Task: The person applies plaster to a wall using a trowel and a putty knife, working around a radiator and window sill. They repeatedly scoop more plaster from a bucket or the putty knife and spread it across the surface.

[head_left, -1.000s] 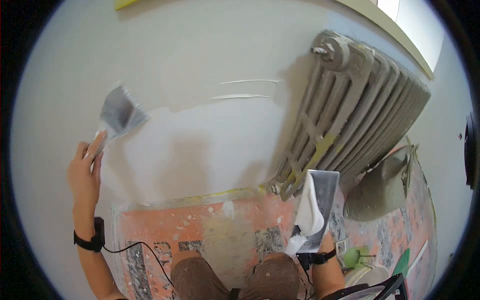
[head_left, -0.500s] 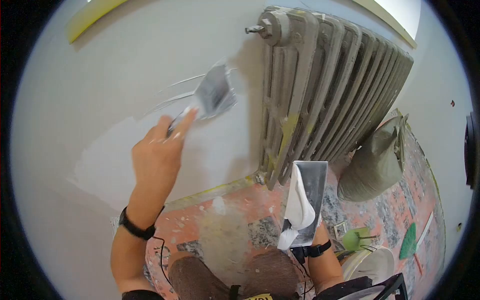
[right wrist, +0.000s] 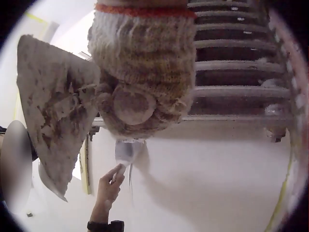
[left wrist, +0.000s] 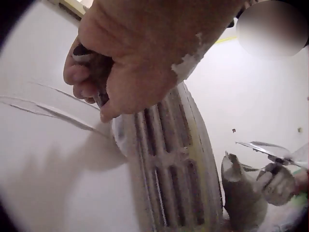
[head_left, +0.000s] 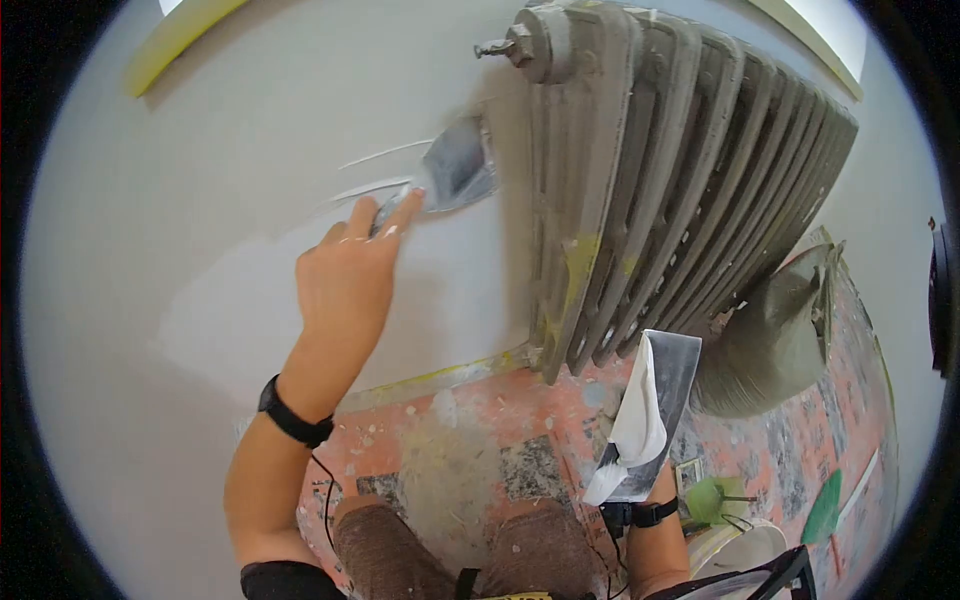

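My bare left hand (head_left: 348, 275) grips the handle of a wide putty knife (head_left: 462, 165). Its blade lies against the pale wall (head_left: 240, 170), close to the radiator, beside thin ridges of filler (head_left: 375, 188). In the left wrist view the fingers wrap round the dark handle (left wrist: 99, 67). Low on the right, a rectangular steel trowel (head_left: 675, 375) faces up with a thick mound of white filler (head_left: 638, 428) along it. My right hand (right wrist: 145, 72), in a knitted work glove, holds that trowel by its round-ended handle (right wrist: 134, 104); in the head view the trowel mostly hides this hand.
A grey cast-iron radiator (head_left: 620, 190) stands right of the worked wall patch. Beyond the trowel sit a full grey sack (head_left: 770, 350), a white bucket (head_left: 745, 550) and a green brush (head_left: 822, 508). Stained pink sheeting (head_left: 400, 435) covers the floor; a cable (head_left: 328, 490) hangs from the left wrist.
The left hand has swept the putty knife rightward across the wall towards the radiator, with the last half second a smaller shift. The right hand still holds the loaded trowel low.
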`<state>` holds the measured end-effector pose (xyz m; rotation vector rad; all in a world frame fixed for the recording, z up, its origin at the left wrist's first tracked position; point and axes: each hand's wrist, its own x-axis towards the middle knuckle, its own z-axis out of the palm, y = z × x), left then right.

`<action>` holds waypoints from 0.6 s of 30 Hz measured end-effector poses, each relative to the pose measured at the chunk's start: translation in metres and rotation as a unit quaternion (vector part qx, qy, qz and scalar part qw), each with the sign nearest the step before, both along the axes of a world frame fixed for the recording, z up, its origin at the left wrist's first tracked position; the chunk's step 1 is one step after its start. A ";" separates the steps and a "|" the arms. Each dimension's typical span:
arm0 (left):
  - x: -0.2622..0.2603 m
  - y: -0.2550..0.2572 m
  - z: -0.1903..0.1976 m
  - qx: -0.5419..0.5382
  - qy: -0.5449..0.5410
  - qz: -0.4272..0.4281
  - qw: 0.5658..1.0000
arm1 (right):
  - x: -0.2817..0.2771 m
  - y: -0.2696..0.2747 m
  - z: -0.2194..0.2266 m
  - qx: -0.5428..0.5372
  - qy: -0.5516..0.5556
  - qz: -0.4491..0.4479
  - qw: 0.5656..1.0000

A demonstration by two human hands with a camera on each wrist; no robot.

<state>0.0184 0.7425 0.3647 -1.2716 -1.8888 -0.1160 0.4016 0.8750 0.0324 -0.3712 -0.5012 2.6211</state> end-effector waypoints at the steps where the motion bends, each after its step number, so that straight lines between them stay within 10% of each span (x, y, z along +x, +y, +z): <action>1: -0.005 -0.012 0.002 -0.006 0.014 0.008 1.000 | 0.003 -0.006 -0.008 -0.001 0.000 0.006 1.000; 18: -0.103 -0.250 -0.036 0.059 -0.125 0.125 0.983 | -0.169 -0.030 0.022 0.019 -0.007 0.074 0.997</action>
